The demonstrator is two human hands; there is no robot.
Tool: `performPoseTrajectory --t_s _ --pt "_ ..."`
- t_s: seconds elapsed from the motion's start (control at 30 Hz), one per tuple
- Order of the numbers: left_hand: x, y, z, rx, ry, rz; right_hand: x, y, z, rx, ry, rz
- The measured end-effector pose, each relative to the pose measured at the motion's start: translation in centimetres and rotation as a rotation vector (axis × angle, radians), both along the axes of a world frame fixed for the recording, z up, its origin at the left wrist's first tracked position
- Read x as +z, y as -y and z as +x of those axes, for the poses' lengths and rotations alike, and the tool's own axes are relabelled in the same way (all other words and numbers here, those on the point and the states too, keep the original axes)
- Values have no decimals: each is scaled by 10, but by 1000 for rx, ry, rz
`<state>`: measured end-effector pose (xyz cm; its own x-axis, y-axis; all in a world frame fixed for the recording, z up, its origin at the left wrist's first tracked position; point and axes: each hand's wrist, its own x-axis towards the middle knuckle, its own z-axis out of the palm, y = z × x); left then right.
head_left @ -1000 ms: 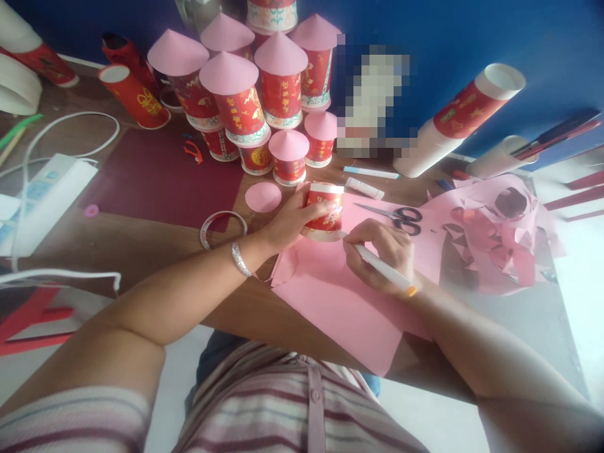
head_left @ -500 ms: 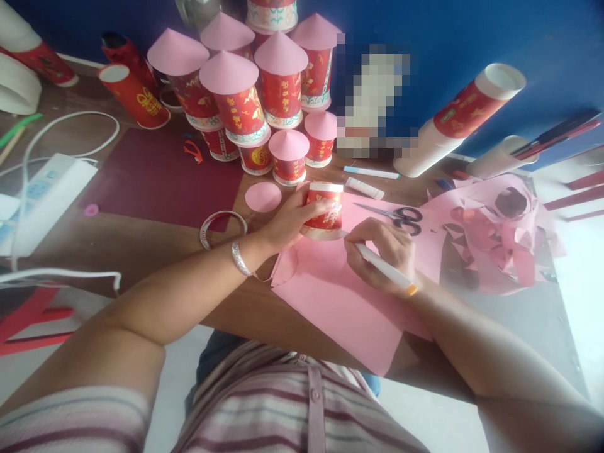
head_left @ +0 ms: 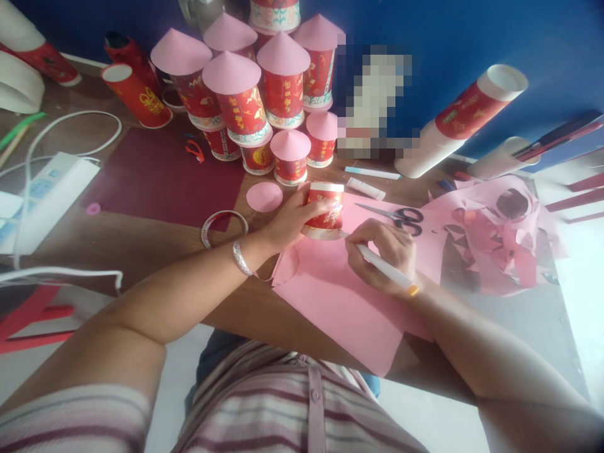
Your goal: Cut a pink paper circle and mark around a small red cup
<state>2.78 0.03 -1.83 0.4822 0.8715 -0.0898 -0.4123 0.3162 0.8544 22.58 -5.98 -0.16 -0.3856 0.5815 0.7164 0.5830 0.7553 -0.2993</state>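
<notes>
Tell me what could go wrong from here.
The red cup could turn if the left hand loosens, sending the pen in the right hand astray. The scissors lie on the pink sheet beneath the hands, so tugging it might drag them. The stacked cups behind could topple if bumped.

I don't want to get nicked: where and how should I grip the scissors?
I'd take the scissors by the dark loops, coming from the right: they lie flat on the pink paper and the blades point left, so that approach should avoid the sharp end.
</notes>
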Motion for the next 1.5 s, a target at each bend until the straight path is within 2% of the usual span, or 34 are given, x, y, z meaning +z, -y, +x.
performPoseTrajectory --t_s 1.5 --pt "1 0 3 31 -42 8 2 3 -4 37 0 -27"
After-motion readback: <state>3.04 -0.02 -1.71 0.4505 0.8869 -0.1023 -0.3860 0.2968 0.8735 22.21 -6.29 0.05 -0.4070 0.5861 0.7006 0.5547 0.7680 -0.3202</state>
